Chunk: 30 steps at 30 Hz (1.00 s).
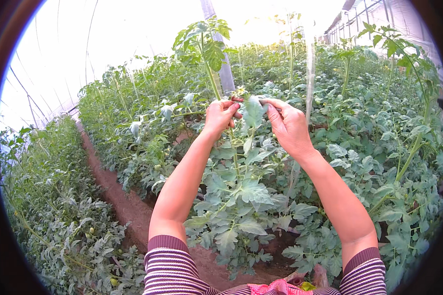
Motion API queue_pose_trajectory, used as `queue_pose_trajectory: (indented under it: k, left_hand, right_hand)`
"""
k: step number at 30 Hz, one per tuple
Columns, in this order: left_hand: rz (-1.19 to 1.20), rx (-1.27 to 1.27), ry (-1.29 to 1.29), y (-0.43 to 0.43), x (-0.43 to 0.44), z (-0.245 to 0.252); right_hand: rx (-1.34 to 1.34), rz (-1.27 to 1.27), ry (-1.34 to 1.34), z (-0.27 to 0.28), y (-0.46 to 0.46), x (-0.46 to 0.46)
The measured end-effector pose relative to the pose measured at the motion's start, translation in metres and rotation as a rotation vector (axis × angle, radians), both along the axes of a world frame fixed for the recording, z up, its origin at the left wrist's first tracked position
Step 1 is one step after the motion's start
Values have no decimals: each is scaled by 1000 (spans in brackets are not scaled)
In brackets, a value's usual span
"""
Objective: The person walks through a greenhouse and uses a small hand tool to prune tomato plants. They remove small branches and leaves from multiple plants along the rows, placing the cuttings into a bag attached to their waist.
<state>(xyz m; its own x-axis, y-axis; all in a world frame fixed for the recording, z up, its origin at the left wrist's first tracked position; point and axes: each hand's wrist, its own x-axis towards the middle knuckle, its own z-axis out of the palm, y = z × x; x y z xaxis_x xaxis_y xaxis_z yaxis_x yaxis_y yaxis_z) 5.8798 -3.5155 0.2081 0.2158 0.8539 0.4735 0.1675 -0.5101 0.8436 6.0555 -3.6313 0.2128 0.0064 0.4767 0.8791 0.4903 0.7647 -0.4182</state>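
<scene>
My left hand (220, 116) is raised before a tall tomato plant, thumb and fingers pinched beside its stem (211, 78). At those fingertips shows a short reddish-brown strip (237, 99), seemingly a tie, which the fingers appear to grip. Opposite it, my right hand (291, 123) has thumb and forefinger drawn together at the edge of a tomato leaf (253, 111). That leaf hides part of the space between the hands, so what the right fingertips grip is unclear. Yellow tomato flowers (240, 91) sit just above. Lower leaves (253, 191) hang between my forearms.
Dense tomato rows (358, 147) surround me under a bright plastic greenhouse cover (107, 33). A grey post (225, 70) rises behind the plant. To the right hangs a clear plastic strip (310, 70). A bare soil path (107, 184) runs along the left.
</scene>
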Motion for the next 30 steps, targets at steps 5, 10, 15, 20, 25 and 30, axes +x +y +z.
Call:
queue_pose_trajectory:
  k: [5, 10, 15, 20, 25, 30]
  left_hand:
    - [-30, -33, -8, 8, 3, -5]
    - [-35, -21, -5, 10, 5, -7]
    - [4, -40, 25, 3, -7, -4]
    - [185, 213, -93, -41, -25, -2]
    - [448, 387, -502, -116, -97, -73]
    - [678, 317, -641, -227, -60, -137]
  right_hand:
    - [62, -87, 9, -6, 1, -3]
    - [16, -111, 24, -16, 6, 1]
    - [23, 35, 274, -16, -37, 11]
    - [99, -33, 375, -66, -124, 66]
    - [-96, -105, 473, -148, -201, 106]
    - [-320, -81, 566, -195, -242, 129]
